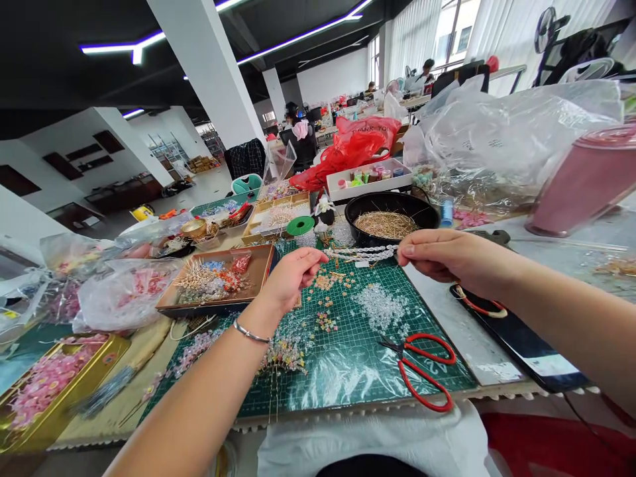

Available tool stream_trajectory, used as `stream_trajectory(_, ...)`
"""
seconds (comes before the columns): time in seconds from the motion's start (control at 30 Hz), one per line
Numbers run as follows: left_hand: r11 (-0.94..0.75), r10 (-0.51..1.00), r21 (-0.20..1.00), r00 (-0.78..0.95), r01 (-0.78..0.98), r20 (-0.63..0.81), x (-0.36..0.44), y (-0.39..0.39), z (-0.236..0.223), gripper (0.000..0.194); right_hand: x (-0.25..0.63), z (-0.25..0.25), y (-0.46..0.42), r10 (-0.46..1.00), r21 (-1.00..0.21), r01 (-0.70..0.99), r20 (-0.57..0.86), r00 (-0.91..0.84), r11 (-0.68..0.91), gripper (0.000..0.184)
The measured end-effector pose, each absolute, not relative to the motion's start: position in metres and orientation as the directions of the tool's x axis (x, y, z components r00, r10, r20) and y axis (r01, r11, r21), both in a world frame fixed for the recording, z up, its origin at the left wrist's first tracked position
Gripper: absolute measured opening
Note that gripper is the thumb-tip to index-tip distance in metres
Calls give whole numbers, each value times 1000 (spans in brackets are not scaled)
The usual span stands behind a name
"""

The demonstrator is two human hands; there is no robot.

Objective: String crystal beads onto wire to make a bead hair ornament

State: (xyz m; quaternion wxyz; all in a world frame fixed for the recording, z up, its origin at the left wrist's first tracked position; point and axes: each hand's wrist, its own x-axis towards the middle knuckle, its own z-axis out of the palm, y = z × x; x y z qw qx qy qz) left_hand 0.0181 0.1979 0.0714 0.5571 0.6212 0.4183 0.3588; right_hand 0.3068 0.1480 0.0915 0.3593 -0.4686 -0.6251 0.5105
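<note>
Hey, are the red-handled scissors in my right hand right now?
No, the red-handled scissors lie on the green mat, while your right hand pinches one end of the pale strands.

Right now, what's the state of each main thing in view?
Left hand: pinching white strands
Right hand: pinching their other end
White strands: stretched between both hands
Scissors: on the mat, handles spread
Black bowl: open, holding gold-coloured wires
Brown box: open, part-filled
Clear beads: loose, heaped

Location type: craft workshop. Indicators: counter (489, 354) with gridded cutting mat (348, 381), loose clear beads (380, 308), red-handled scissors (403, 351); behind, people (427, 71) near further loaded counters (416, 101).
</note>
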Motion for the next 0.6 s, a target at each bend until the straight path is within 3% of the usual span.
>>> stream_trajectory(0.2, -231, 924, 942, 358, 245, 133, 19, 199, 104, 24, 303, 55, 151, 937, -980, 182, -131, -323, -74, 37)
stream_trajectory(0.37, -437, 876, 801, 396, 408, 276, 33, 198, 135, 17, 292, 27, 154, 913, -961, 269, -169, -370, -69, 34)
stream_trajectory(0.5, -641, 765, 492, 545, 589, 343, 50, 197, 154, 22, 287, 8, 158, 907, -925, 379, -161, -388, -2, 32)
stream_trajectory(0.6, -707, 707, 284, 632, 648, 317, 59, 198, 159, 28, 287, -1, 162, 901, -879, 470, -142, -410, 75, 30)
